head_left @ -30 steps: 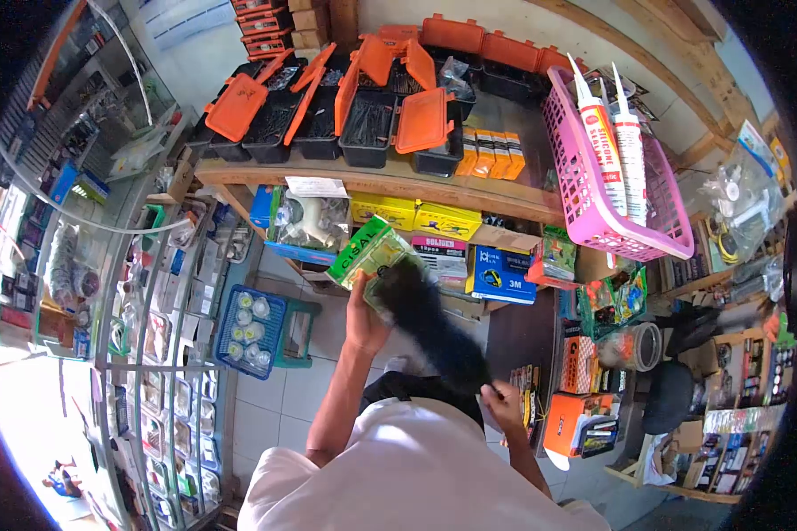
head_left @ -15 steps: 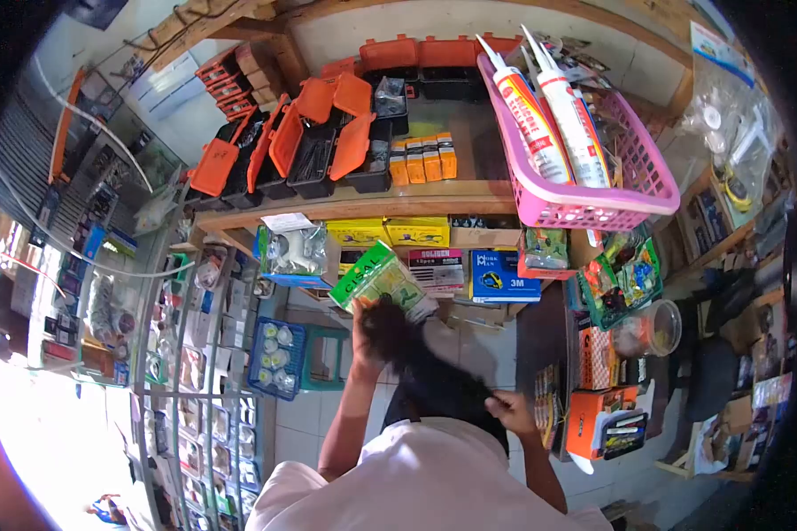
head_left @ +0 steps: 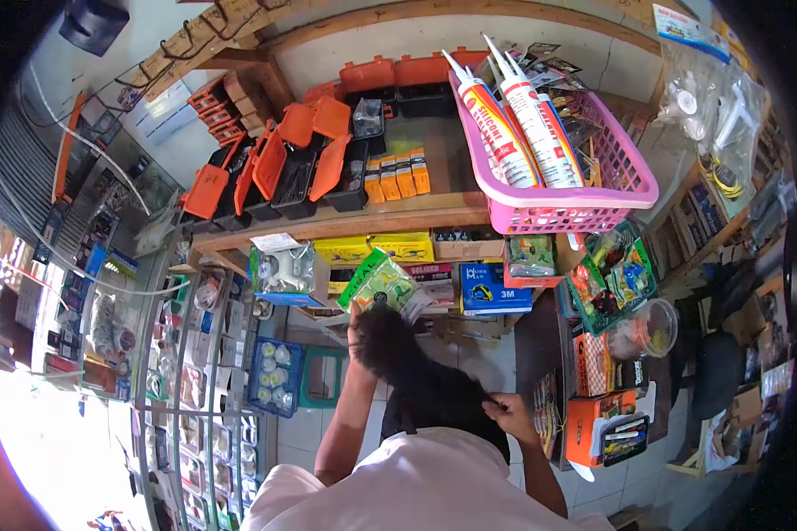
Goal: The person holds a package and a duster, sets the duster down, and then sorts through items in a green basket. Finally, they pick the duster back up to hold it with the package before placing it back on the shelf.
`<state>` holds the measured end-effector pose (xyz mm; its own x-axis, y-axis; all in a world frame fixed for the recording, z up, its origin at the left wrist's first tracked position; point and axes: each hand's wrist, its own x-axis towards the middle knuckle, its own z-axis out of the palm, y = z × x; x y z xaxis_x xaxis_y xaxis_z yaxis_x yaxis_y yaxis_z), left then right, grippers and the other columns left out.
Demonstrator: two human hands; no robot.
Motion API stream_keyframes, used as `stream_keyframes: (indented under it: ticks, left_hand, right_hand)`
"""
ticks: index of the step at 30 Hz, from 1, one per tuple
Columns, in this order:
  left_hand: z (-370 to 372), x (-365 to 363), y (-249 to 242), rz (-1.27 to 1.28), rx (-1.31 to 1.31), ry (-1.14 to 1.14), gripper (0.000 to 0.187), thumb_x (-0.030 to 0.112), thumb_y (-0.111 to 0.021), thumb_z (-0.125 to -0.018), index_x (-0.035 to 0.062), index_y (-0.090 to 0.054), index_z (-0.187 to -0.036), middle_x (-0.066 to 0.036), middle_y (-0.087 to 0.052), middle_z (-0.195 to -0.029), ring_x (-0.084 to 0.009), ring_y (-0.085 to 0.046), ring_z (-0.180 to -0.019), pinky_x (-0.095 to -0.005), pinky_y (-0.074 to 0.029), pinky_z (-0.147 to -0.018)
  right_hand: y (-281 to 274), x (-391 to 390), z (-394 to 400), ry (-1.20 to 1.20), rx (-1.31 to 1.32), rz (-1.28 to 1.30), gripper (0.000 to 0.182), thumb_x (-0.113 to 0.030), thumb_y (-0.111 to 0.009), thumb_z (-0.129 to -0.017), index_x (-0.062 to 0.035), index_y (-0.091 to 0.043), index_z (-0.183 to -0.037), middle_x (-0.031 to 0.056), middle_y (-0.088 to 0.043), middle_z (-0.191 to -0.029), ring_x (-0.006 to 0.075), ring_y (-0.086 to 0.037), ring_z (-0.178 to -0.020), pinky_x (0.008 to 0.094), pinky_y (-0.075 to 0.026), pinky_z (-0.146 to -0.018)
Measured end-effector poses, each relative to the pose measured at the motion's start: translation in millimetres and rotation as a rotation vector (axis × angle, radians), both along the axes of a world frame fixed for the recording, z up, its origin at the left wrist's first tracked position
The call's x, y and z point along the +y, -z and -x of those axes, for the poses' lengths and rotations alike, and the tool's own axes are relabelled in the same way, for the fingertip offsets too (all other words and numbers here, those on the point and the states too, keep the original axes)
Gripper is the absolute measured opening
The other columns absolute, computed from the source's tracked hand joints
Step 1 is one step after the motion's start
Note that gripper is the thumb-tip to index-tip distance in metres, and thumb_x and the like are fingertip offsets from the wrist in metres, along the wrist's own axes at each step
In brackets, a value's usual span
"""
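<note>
My left hand (head_left: pixel 356 347) is closed around the lower left edge of a green and clear packet (head_left: pixel 383 285), tilted in front of the lower shelf. A black fluffy duster (head_left: pixel 416 367) runs from the packet down to my right. Its bushy end lies against the lower part of the packet and beside my left fingers, partly hiding both. My right hand (head_left: pixel 507 412) is closed on the duster's other end, near my waist.
Ahead, a wooden shelf (head_left: pixel 345 221) bears open black boxes with orange lids (head_left: pixel 332 115) and a pink basket (head_left: pixel 584 217) of sealant tubes. A blue crate (head_left: pixel 274 376) and green stool (head_left: pixel 325 376) are at lower left. An orange box (head_left: pixel 591 429) stands at right.
The view has shifted slightly, so the shelf and basket appear further left. The duster's bushy end has moved a little lower across the packet. Both hands keep their hold.
</note>
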<state>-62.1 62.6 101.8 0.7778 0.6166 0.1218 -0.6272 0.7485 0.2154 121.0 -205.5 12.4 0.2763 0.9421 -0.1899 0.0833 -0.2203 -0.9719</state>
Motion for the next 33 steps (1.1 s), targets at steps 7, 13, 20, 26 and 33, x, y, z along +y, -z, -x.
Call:
stream_keyframes:
  ticks: [7, 13, 20, 26, 33]
  left_hand:
    - [2, 26, 28, -0.013, 0.203, -0.021, 0.061, 0.052, -0.028, -0.100, 0.0060, -0.046, -0.134, -0.014, -0.054, -0.130, -0.0318, -0.052, -0.119, -0.0468, -0.035, -0.106]
    - [-15, 16, -1, -0.038, 0.472, -0.276, 0.066, 0.058, -0.036, -0.096, 0.0073, -0.042, -0.137, -0.013, -0.055, -0.128, -0.0297, -0.053, -0.117, -0.0436, -0.041, -0.101]
    - [-16, 17, 4, -0.060, 0.429, -0.263, 0.058, 0.050, -0.031, -0.100, 0.0079, -0.037, -0.141, -0.013, -0.051, -0.133, -0.0300, -0.050, -0.121, -0.0453, -0.040, -0.103]
    - [-9, 15, 10, -0.061, 0.298, -0.113, 0.058, 0.051, -0.030, -0.100, 0.0071, -0.040, -0.137, -0.012, -0.053, -0.132, -0.0264, -0.052, -0.120, -0.0418, -0.040, -0.105]
    - [-19, 9, 10, -0.022, 0.415, -0.279, 0.059, 0.052, -0.033, -0.099, 0.0068, -0.044, -0.135, -0.012, -0.055, -0.130, -0.0266, -0.052, -0.120, -0.0417, -0.040, -0.104]
  right_hand:
    - [-10, 15, -6, 0.033, -0.103, -0.068, 0.025, -0.009, -0.062, -0.089, -0.0001, -0.054, -0.067, -0.0042, -0.044, -0.057, 0.0030, -0.040, -0.056, 0.0242, -0.031, -0.049]
    - [0, 13, -4, 0.161, 0.095, -0.050, 0.033, -0.015, -0.062, -0.092, -0.0008, -0.051, -0.065, -0.0014, -0.043, -0.056, 0.0061, -0.038, -0.055, 0.0279, -0.031, -0.049]
    - [14, 10, 6, 0.139, 0.126, -0.027, 0.038, -0.020, -0.063, -0.092, -0.0046, -0.046, -0.062, -0.0031, -0.039, -0.056, 0.0057, -0.036, -0.053, 0.0282, -0.031, -0.048]
    - [16, 4, 3, 0.062, 0.092, -0.015, 0.040, -0.023, -0.065, -0.092, -0.0052, -0.046, -0.061, -0.0041, -0.040, -0.056, 0.0057, -0.036, -0.053, 0.0285, -0.031, -0.047]
    - [9, 5, 2, -0.022, 0.035, -0.040, 0.040, -0.020, -0.064, -0.092, -0.0061, -0.046, -0.059, -0.0033, -0.045, -0.053, 0.0038, -0.039, -0.049, 0.0241, -0.029, -0.044]
